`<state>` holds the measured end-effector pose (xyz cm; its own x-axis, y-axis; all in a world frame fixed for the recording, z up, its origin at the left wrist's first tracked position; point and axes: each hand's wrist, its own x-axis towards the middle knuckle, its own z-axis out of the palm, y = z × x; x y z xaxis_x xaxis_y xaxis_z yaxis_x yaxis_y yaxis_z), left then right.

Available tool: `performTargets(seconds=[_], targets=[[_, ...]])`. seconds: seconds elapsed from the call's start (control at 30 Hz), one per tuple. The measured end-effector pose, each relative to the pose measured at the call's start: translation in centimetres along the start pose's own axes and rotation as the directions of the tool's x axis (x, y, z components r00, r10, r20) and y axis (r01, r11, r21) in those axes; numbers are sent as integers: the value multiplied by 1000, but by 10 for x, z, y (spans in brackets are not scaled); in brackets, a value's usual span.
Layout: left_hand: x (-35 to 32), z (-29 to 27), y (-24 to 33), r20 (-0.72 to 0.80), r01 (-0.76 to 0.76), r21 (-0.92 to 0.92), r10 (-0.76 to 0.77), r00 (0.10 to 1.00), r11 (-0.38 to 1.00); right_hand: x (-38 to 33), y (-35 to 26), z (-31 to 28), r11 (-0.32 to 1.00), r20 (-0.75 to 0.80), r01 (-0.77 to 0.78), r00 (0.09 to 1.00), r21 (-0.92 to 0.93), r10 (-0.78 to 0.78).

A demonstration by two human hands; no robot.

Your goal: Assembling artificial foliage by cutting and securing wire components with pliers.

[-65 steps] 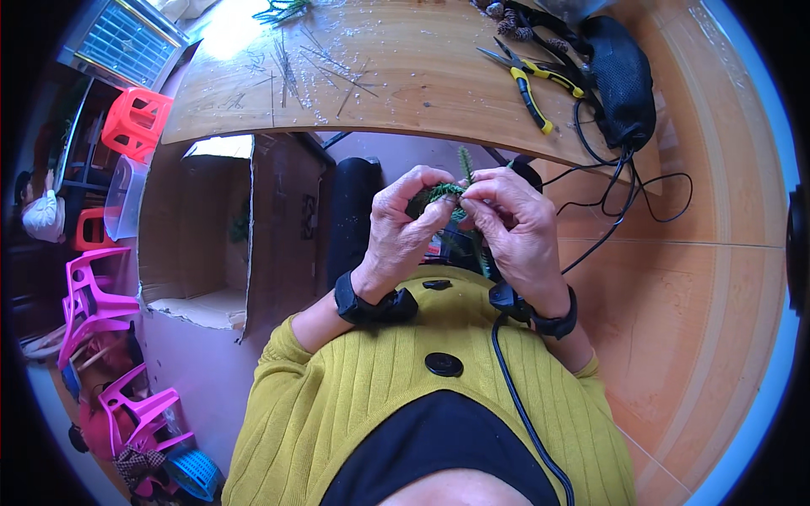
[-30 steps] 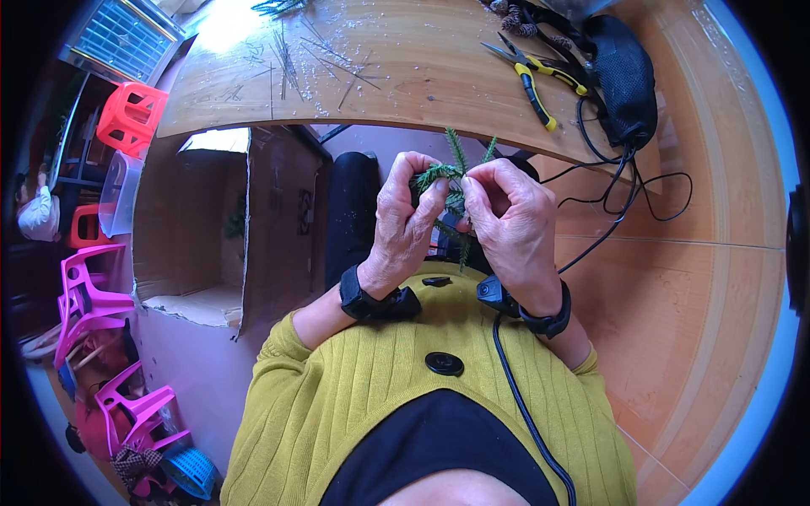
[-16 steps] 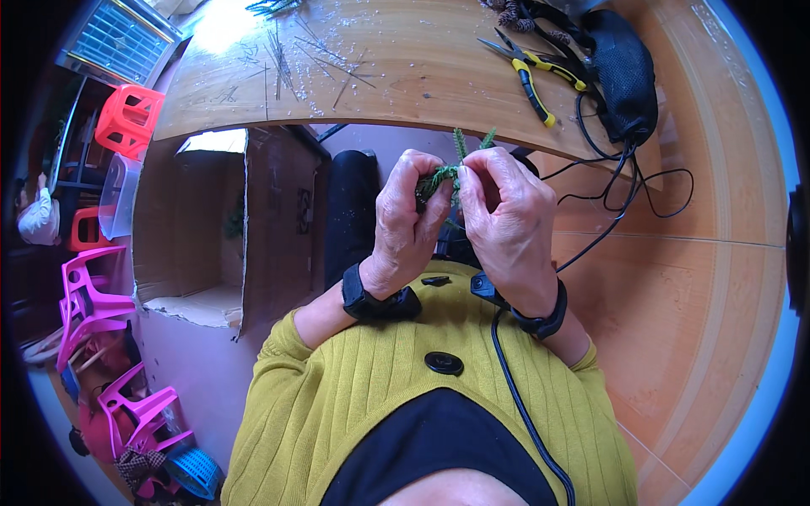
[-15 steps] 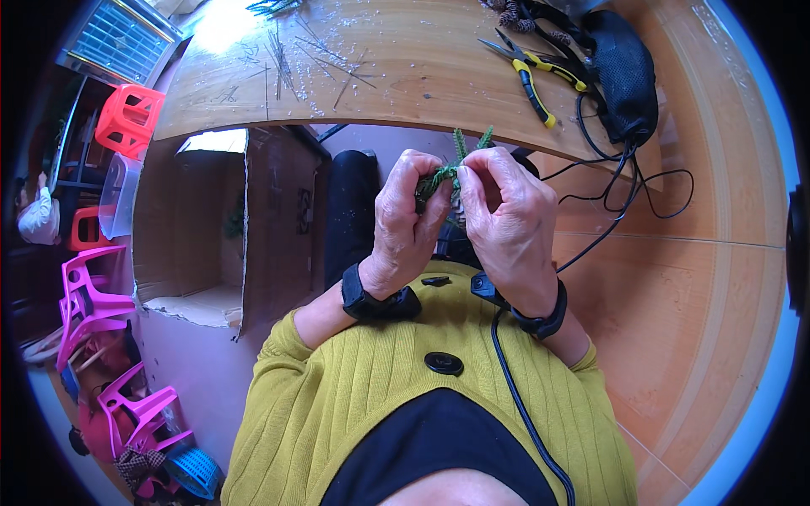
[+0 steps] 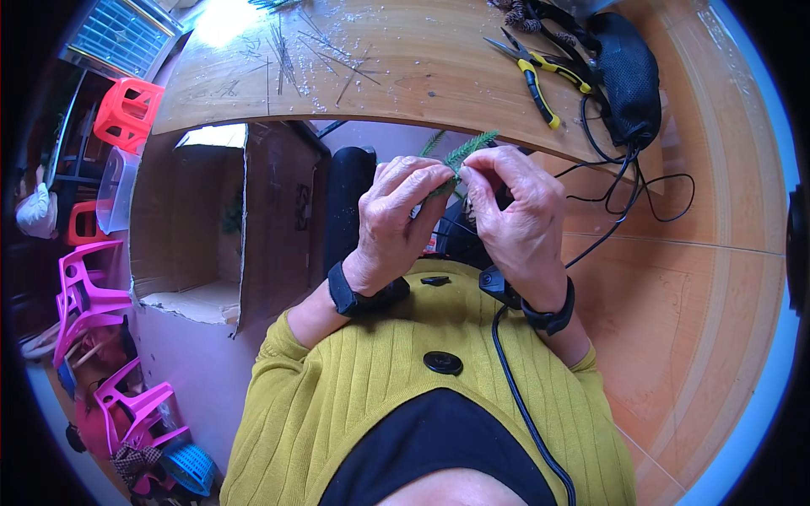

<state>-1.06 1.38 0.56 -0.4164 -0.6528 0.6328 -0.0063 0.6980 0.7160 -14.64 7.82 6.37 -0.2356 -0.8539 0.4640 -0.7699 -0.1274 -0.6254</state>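
The sprig [image 5: 472, 149], held near the edge of the counter [image 5: 396, 97], has been tipped rightward, another side seemingly being presented for work. It is clasped in the left hand [image 5: 395, 211] and pinched by the right hand [image 5: 525, 211] (exactly where is poorly seen).

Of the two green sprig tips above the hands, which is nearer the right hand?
The larger, brighter tip, beside the right hand; the smaller, darker tip pokes up farther left, above the left hand.

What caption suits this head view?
Left hand and right hand hold a feathery green sprig before a brown wooden table.
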Motion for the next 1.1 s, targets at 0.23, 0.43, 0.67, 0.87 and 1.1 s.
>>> performTargets(seconds=[0.23, 0.43, 0.67, 0.87, 1.1], targets=[[-3, -2, -8, 129, -6, -30, 10, 992, 1000, 0, 10, -2, 967, 119, -181, 980, 179, 161], [-2, -5, -8, 165, 7, -84, 7, 986, 996, 2, 23, -8, 976, 135, -12, 991, 217, -18], [-1, -2, -2, 134, 62, -193, -36, 990, 979, -4, 32, 3, 965, -5, 120, 993, 234, -122], [3, -4, 3, 167, 113, -99, -95, 981, 989, -6, 26, 6, 961, -16, 132, 991, 242, -132], [4, -7, -1, 291, 266, -209, -200, 936, 941, 1, 33, -3, 927, 204, -22, 977, 376, -59]])
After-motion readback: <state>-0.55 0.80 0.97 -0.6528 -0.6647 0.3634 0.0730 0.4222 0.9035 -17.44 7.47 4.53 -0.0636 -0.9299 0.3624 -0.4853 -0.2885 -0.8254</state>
